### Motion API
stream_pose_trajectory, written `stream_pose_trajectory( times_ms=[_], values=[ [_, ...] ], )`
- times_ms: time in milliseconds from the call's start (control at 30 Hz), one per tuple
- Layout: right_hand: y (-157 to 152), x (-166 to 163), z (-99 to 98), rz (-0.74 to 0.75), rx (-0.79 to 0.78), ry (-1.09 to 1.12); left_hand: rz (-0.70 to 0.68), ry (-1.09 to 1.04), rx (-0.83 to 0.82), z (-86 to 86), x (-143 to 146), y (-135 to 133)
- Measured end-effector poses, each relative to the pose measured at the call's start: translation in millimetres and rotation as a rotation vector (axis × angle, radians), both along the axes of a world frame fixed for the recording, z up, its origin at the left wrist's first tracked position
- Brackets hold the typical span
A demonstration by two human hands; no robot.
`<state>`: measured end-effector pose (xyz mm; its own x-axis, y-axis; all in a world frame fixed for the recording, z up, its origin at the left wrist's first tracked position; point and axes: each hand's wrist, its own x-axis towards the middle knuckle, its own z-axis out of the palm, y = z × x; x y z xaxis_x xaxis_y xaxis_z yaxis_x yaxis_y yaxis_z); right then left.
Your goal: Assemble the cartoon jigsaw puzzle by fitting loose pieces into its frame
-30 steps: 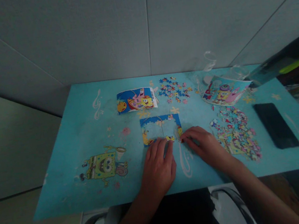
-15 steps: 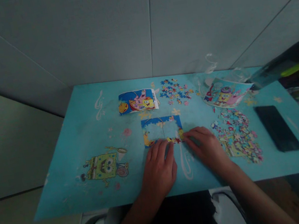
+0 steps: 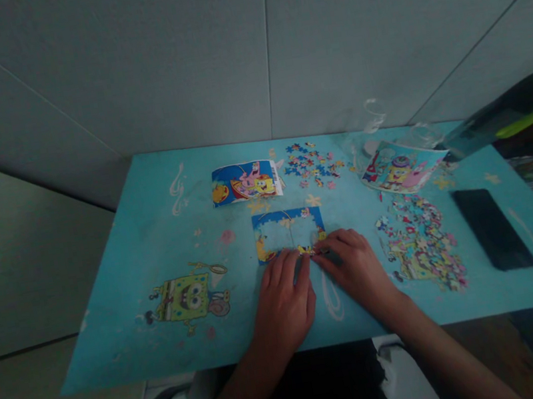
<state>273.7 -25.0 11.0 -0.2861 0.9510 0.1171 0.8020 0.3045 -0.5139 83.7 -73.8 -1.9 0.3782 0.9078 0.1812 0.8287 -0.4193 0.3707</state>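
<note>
A jigsaw puzzle border (image 3: 286, 214) lies on the table in front of me, blue along the top with yellow and red parts lower down. Its middle is open and shows the tabletop. Over its bottom edge my left hand (image 3: 284, 291) is closed, thumb and fingertips pressing the joined pieces. My right hand (image 3: 355, 266) pinches a puzzle piece (image 3: 311, 251) at the bottom edge, right beside the left thumb. The fingertips hide most of that piece and the lower right corner.
A picture card (image 3: 246, 182) lies behind the border. Loose puzzle pieces (image 3: 311, 164) are spread to its right, and a bigger heap (image 3: 427, 241) lies beyond my right hand. Further right are a second picture sheet (image 3: 400, 168), a black phone-like slab (image 3: 493, 227), clear plastic containers (image 3: 372, 118) and a dark green-rimmed object (image 3: 510, 110).
My right hand has slid left from the border's right side to its bottom edge, close to my left thumb. The left hand stays in place.
</note>
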Motion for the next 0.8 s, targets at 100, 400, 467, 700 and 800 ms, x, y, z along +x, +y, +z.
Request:
stream_pose_trajectory(
  times_ms=[100, 400, 467, 700, 800],
  values=[
    [-1, 0, -0.1, -0.002, -0.015, 0.024, -0.002, -0.001, 0.000, 0.0, 0, 0],
    [-2, 9, 1.4, 0.027, -0.041, 0.160, -0.002, 0.013, -0.002, -2.5, 0, -1],
    [-2, 14, 3.7, 0.019, -0.077, 0.266, -0.002, 0.013, -0.006, -2.4, 0, -2],
    [-2, 22, 6.2, -0.080, -0.238, 0.465, 0.001, 0.001, 0.006, -3.0, 0, -1],
    [-3, 18, 4.1, -0.171, -0.314, 0.595, -0.002, 0.003, 0.007, -2.4, 0, 0]
  ],
)
